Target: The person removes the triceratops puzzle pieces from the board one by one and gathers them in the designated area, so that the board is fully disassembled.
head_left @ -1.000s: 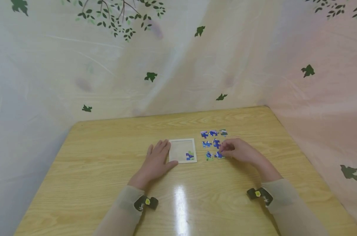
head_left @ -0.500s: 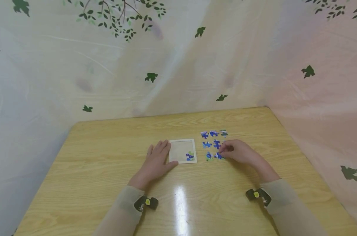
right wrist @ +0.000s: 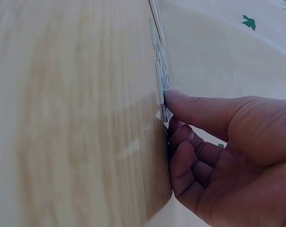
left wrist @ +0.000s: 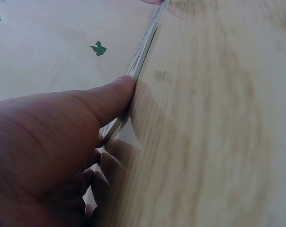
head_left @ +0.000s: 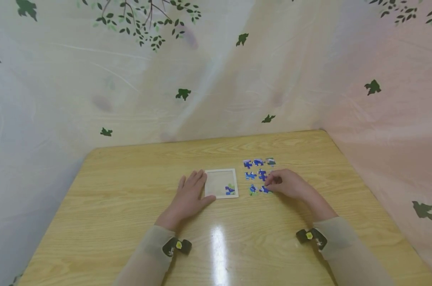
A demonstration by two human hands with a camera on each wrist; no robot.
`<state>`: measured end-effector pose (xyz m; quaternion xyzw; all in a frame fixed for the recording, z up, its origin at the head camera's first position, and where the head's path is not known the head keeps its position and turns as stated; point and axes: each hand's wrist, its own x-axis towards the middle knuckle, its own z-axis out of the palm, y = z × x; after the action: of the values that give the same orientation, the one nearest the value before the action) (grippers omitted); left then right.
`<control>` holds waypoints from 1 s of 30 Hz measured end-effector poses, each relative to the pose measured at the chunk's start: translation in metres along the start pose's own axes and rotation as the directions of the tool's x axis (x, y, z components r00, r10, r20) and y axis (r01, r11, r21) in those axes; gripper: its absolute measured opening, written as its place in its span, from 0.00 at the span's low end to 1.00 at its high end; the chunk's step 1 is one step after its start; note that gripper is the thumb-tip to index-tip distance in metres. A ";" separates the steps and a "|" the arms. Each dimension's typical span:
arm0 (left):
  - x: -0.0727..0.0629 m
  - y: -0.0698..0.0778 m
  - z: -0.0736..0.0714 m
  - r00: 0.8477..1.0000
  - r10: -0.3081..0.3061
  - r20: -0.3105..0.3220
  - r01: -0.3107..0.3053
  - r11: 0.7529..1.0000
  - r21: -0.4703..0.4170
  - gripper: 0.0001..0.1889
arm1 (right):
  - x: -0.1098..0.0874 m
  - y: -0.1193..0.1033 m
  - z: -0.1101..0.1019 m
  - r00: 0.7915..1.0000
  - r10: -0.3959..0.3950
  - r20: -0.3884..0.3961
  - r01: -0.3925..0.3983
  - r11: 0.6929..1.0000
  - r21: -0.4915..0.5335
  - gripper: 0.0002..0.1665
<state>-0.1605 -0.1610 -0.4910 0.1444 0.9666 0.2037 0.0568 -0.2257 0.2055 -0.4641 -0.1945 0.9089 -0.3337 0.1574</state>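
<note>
A square puzzle frame with a pale rim point(head_left: 236, 186) lies flat on the table, with blue and green puzzle pieces point(head_left: 230, 190) in its lower right corner. My left hand point(head_left: 189, 196) rests spread at its left side, fingertips and thumb touching the rim; the left wrist view shows the thumb on the frame's edge point(left wrist: 144, 54). To the right, my right hand point(head_left: 289, 184) pinches a blue puzzle piece point(head_left: 264, 190) in the lowest row between thumb and curled fingers. In the right wrist view the thumb point(right wrist: 195, 106) meets the piece's edge; the fingers partly hide it.
Several loose puzzle pieces lie in rows right of the frame, among them a blue one point(head_left: 262, 174), a grey-green one point(head_left: 270, 161) and a blue-green one point(head_left: 253, 190). The wooden table point(head_left: 130, 171) ends at a leaf-patterned curtain point(head_left: 216, 107).
My right hand has shifted slightly down and to the left, its fingertips closing in on the lower blue puzzle piece. The left hand has stayed at the frame.
</note>
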 end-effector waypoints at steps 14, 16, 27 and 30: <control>0.000 0.000 0.002 1.000 -0.002 -0.006 0.002 1.000 -0.001 0.48 | -0.001 -0.007 -0.005 0.998 0.003 -0.070 0.002 0.997 0.074 0.07; -0.001 0.000 0.002 1.000 -0.003 -0.007 0.003 1.000 0.002 0.48 | 0.000 -0.013 -0.005 0.996 0.003 -0.091 0.004 0.997 0.077 0.07; -0.002 0.000 0.003 1.000 -0.005 -0.008 0.005 1.000 -0.002 0.48 | 0.017 -0.045 0.011 0.988 -0.101 -0.115 0.112 0.989 0.096 0.11; -0.002 0.000 0.003 1.000 -0.003 -0.008 0.003 1.000 0.001 0.48 | 0.020 -0.052 0.016 0.988 -0.111 -0.107 0.121 0.988 0.098 0.12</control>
<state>-0.1585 -0.1604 -0.4934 0.1423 0.9672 0.2035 0.0533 -0.2237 0.1508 -0.4446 -0.2216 0.8840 -0.3988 0.1016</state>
